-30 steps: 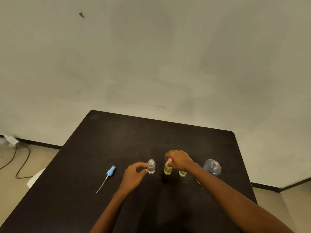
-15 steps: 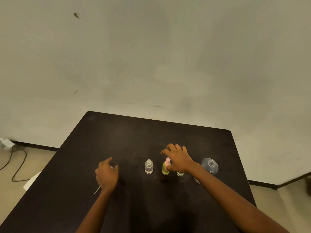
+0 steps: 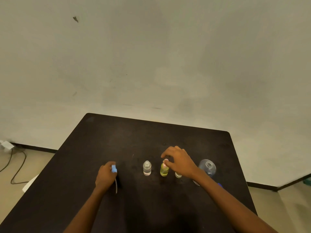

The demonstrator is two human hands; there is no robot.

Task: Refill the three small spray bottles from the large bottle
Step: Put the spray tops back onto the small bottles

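Note:
Three small bottles stand in a row on the black table [image 3: 151,135]. The left one is a clear small bottle [image 3: 147,168] with an open neck. The middle one is a yellow-green bottle [image 3: 164,170] with a pink spray cap [image 3: 166,161]; my right hand [image 3: 180,161] pinches that cap with thumb and fingers. The right small bottle [image 3: 178,174] is mostly hidden under my right hand. The large clear bottle [image 3: 207,167] stands uncapped at the right. My left hand [image 3: 106,175] holds the blue spray cap [image 3: 114,169], its dip tube [image 3: 116,186] hanging down.
A small blue object [image 3: 220,185] shows behind my right forearm near the large bottle. A white thing [image 3: 30,183] sits off the table's left edge. Black cables [image 3: 16,165] and a white plug [image 3: 6,145] lie on the floor at the left.
My left hand went left from the clear bottle, picked up the blue spray cap and lifted it off the table. My right hand stays at the pink cap of the yellow-green bottle.

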